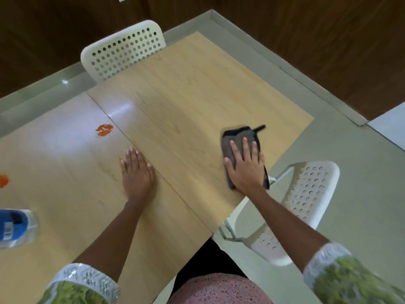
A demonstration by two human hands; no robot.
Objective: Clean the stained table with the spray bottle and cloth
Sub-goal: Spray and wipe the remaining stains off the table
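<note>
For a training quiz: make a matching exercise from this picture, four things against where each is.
Things:
1. cloth
2. left hand
3. spray bottle
4. orange stain

Places:
A. flat on the bare table by the seam
B. at the picture's left edge
C. under the right hand, near the table's right edge
D. beyond the left hand, just left of the seam

Pairs: 1-C, 2-A, 3-B, 4-D
</note>
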